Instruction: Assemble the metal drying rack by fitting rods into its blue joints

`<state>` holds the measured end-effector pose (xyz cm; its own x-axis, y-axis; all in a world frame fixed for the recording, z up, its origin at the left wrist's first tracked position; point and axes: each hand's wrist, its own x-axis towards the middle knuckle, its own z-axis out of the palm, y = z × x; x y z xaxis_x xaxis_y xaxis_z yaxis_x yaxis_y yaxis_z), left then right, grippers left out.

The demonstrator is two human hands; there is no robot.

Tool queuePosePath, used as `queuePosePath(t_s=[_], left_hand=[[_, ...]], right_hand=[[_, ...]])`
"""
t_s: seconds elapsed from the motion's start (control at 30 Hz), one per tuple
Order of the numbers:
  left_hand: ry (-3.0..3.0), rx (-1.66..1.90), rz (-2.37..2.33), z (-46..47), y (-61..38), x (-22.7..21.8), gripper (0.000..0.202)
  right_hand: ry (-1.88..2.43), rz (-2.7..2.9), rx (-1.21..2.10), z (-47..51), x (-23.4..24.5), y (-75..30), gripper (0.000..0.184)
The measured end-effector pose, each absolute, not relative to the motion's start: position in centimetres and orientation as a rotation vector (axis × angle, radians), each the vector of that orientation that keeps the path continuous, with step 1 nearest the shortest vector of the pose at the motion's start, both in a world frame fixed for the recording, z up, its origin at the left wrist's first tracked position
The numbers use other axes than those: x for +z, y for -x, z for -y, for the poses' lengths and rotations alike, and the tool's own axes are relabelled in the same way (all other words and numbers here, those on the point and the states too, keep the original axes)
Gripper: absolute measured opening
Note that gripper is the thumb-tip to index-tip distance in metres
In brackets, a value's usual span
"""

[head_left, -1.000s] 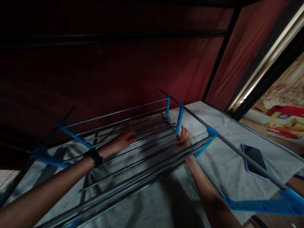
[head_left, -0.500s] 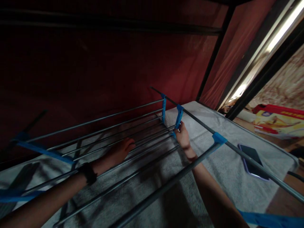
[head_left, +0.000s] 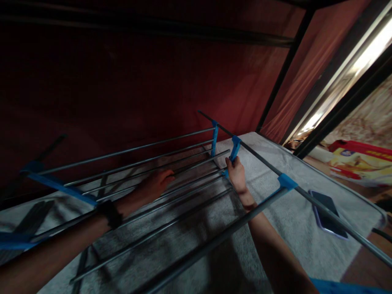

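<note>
A rack of grey metal tubes with blue plastic brackets lies across a light cloth. My left hand [head_left: 159,183], a dark band on its wrist, is closed around one thin metal rod [head_left: 202,162]. That rod's right end is free and tilts up near the blue bracket [head_left: 235,148]. My right hand [head_left: 236,175] grips the lower part of this bracket, thumb towards the rod end. Several other thin rods run alongside, and a thicker tube [head_left: 214,243] crosses in front of my right forearm. Another blue bracket [head_left: 214,139] stands farther back, holding rod ends.
A phone [head_left: 327,212] lies on the light cloth [head_left: 275,159] at the right, partly under the long side tube [head_left: 263,161]. Beyond the edge is a red and yellow package [head_left: 361,163]. Dark frame bars [head_left: 284,73] and a red sheet [head_left: 137,90] stand behind.
My left hand has risen slightly with the rod, whose right end now shows lifted clear beside the bracket. My right hand remains at the bracket, its fingers shifted a little. The view has moved slightly.
</note>
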<state>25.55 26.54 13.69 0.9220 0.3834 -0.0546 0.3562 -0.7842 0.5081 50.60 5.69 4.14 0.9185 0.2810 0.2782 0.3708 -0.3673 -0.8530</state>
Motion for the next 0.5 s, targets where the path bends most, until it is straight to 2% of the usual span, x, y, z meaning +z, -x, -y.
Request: queuePosePath(t_s=[0.23,0.5], left_hand=[[-2.547,0.034,-0.558,-26.4,-25.2,11.8,0.049],[-2.547,0.03,-0.56,-26.4,-25.2,12.0,0.052]], right_hand=[[2.022,0.492,-0.132,-5.6,4.3,-50.6,0.02],[2.093,0.448,-0.18,-5.8,4.4,-50.3,0.029]])
